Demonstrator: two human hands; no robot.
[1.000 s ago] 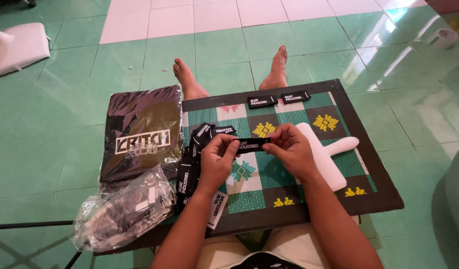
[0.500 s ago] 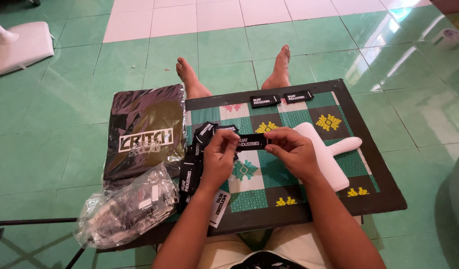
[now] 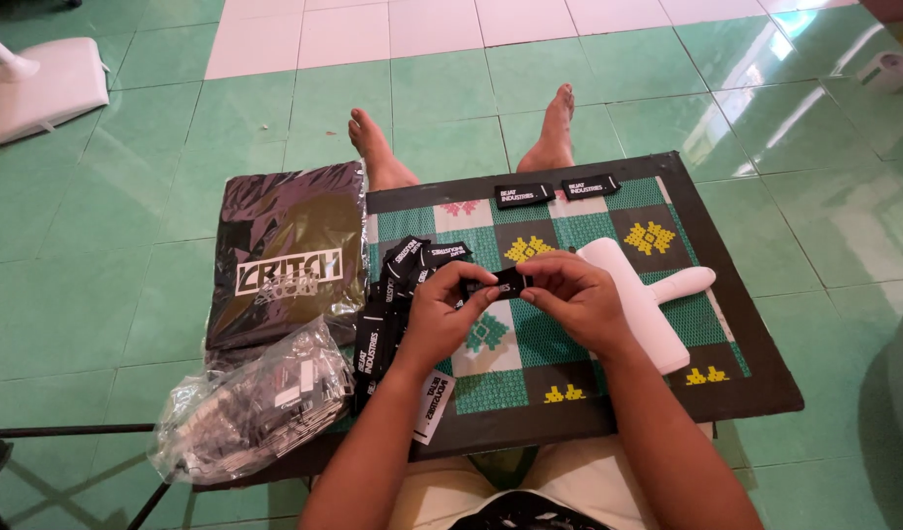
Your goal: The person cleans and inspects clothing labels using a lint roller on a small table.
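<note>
- Clear bag (image 3: 250, 412), nearest, at the board's left front corner: stuffed with small black labels, its mouth toward the hands.
- Loose label pile (image 3: 397, 309), just right of the bag: black labels with white print, heaped beside the left wrist; unchanged from half a second ago.
- Left hand (image 3: 441, 319) and right hand (image 3: 574, 299): together over the middle of the board, fingertips of both pinched on one black label (image 3: 505, 285) held between them. The grip matches the earlier frame; the hands have barely shifted.
- Board (image 3: 746, 324): dark-rimmed, patterned in green and white squares, lying across the lap.
- White tool (image 3: 647, 294): flat on the board under the right hand, in the same place as before.
- Dark packet (image 3: 289, 255), left of the board: shiny plastic, holding folded dark fabric with white print.
- Two labels (image 3: 554, 191), farthest: side by side at the board's far edge, near the feet (image 3: 554, 128).
</note>
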